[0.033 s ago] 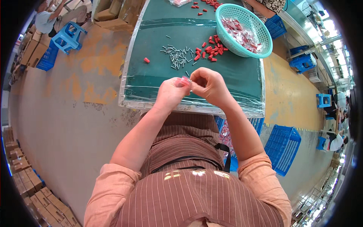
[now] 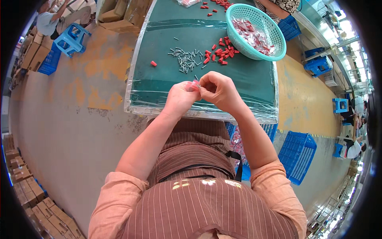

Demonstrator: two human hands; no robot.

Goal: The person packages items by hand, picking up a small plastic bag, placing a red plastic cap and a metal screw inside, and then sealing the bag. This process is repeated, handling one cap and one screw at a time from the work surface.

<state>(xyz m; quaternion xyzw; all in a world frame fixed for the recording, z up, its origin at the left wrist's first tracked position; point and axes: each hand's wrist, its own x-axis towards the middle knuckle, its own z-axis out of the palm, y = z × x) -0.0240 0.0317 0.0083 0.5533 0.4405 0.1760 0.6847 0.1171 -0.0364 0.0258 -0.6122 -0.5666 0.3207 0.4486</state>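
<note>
My left hand (image 2: 181, 98) and my right hand (image 2: 222, 92) meet over the table's front edge, both closed. Between the left fingers is a small clear plastic bag (image 2: 192, 86) with something red in it. The right thumb and forefinger pinch at the bag's right end; whether a small part is also held there is hidden. Just beyond the hands lies a loose pile of small grey screws (image 2: 186, 61). To its right are several red plastic caps (image 2: 225, 53), and one lone red cap (image 2: 153, 63) sits on the left.
A turquoise mesh basket (image 2: 234, 39) of bagged red pieces stands on the green table (image 2: 159, 44), back right. Across from me is another person's arm (image 2: 274, 8). Blue crates (image 2: 296, 156) sit on the floor to the right, a blue stool (image 2: 72, 39) far left.
</note>
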